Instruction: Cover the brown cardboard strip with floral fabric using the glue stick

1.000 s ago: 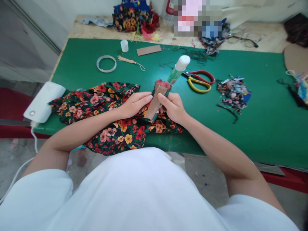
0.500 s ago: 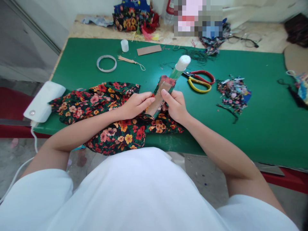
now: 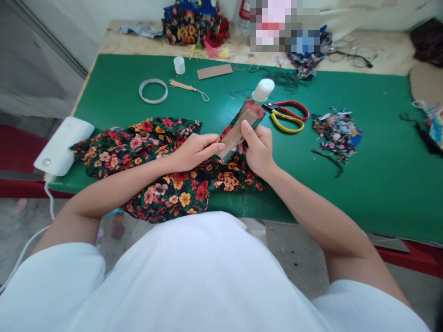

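A brown cardboard strip (image 3: 238,135) slants up to the right, with floral fabric (image 3: 254,105) folded over its upper end and along its left edge. My right hand (image 3: 259,146) is closed round the strip, thumb pressed flat on its face. At the strip's lower left, my left hand (image 3: 199,151) is closed in a pinch on the fabric's edge; its fingertips are partly hidden. More floral cloth (image 3: 162,193) lies crumpled beneath both hands. Just past the strip's upper end shows the white end of a glue tube (image 3: 264,90), its green body covered by the strip.
Scissors (image 3: 289,117) with red and yellow handles lie right of the strip, beside a heap of fabric scraps (image 3: 336,133). A tape ring (image 3: 153,91), a white cap (image 3: 179,65), a tassel (image 3: 188,87) and another cardboard strip (image 3: 214,71) lie farther back. A white corded device (image 3: 64,146) sits left.
My right hand has shifted slightly up and right with the cardboard strip and its fabric, now covering the tube's green body. My left hand has barely moved.
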Tool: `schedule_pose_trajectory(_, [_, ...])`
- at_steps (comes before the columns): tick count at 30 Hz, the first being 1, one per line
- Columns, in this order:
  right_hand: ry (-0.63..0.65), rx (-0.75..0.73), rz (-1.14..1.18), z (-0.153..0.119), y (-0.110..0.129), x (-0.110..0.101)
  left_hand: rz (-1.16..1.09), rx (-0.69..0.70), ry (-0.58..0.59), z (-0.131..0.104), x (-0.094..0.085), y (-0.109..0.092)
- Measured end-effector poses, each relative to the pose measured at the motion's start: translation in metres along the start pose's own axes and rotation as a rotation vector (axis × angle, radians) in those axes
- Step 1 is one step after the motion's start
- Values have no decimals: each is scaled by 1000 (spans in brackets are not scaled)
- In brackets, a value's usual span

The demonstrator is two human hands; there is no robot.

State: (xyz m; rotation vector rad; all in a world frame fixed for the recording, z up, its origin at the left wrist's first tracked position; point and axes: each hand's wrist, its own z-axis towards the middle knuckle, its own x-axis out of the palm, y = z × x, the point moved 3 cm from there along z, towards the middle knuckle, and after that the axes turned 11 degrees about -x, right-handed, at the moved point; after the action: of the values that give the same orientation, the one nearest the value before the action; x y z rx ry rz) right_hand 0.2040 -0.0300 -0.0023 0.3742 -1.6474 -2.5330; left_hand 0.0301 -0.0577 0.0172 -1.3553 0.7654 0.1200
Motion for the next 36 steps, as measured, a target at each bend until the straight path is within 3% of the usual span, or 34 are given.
schedule_pose_trajectory(7, [1, 49, 80, -1, 3, 2, -192, -3, 32, -3, 4, 2])
schedule_pose_trajectory(13, [315, 133, 239, -10, 9, 13, -391, -62, 0, -2, 5, 10])
schedule_pose_trajectory(17, [404, 119, 253, -13, 9, 15, -424, -84, 24, -2, 5, 7])
schedule_pose_trajectory(24, [598, -93, 35, -10, 10, 13, -436, -111, 190, -2, 6, 8])
schedule_pose_trajectory(28, [665, -131, 18, -11, 11, 13, -399, -68, 167, -2, 4, 8])
schedule_pose_trajectory(36, [678, -144, 24, -9, 11, 12, -445, -135, 116, -4, 6, 7])
